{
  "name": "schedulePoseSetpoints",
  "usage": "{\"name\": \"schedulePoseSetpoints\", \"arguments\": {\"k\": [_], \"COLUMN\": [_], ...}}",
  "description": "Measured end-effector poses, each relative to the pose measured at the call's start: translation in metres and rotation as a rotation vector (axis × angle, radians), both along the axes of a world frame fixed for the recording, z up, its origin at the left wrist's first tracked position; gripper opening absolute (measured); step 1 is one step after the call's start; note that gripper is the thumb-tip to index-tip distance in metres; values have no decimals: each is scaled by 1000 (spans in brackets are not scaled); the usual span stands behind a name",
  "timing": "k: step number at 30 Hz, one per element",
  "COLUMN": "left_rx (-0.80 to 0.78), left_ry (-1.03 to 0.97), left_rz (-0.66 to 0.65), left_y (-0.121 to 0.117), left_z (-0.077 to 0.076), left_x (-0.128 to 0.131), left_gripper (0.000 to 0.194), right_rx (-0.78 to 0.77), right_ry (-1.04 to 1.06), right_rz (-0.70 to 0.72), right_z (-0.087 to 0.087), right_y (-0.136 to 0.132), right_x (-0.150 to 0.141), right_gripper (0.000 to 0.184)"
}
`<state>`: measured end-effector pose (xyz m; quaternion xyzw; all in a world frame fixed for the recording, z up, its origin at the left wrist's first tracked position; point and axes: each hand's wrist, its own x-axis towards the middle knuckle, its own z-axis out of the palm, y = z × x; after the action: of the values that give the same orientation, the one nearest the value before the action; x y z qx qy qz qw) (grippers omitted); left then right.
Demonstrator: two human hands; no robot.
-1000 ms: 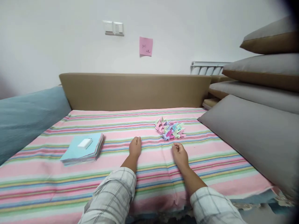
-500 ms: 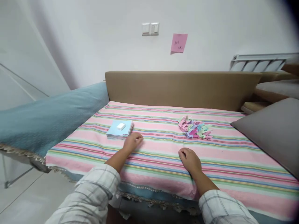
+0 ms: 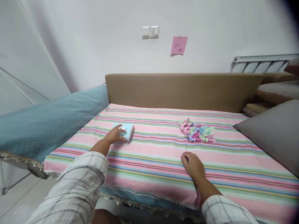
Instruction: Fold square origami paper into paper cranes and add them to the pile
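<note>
My left hand point(image 3: 115, 135) is over the stack of light-blue square paper point(image 3: 130, 133) on the left. Its thumb and fingers are spread apart around a small white block point(image 3: 123, 128) on top of the stack. Whether the fingertips touch the block I cannot tell. My right hand point(image 3: 192, 164) rests on the striped cloth, loosely curled, with nothing visible in it. Beyond that hand lies a pile of folded paper cranes point(image 3: 197, 130) in pink, purple, green and blue.
A pink striped cloth point(image 3: 154, 155) covers the seat. Behind it stands a brown backrest point(image 3: 182, 90), with a blue-covered armrest point(image 3: 58, 109) at left and a grey cushion point(image 3: 275, 127) at right. A pink note point(image 3: 179, 45) and switches point(image 3: 150, 32) are on the wall.
My left hand has moved left from beside the paper stack to above it, and its fingers have opened around the white block. My right hand stays nearly in place.
</note>
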<state>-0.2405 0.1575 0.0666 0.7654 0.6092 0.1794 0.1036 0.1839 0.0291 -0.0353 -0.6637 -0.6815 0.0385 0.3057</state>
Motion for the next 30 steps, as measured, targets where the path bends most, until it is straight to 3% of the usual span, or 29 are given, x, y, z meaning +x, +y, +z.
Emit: {"name": "schedulePoseSetpoints", "arguments": {"k": [10, 30], "left_rx": [-86, -118], "left_ry": [20, -150], "left_rz": [-49, 60], "left_y": [9, 2], "left_z": [0, 10], "left_x": [-17, -21], "left_gripper": [56, 53], "right_rx": [4, 0], "right_ry": [-14, -2], "right_rz": [-14, -12], "right_z": [-5, -8], "right_y": [4, 6], "right_x": [1, 3], "right_gripper": [24, 22]}}
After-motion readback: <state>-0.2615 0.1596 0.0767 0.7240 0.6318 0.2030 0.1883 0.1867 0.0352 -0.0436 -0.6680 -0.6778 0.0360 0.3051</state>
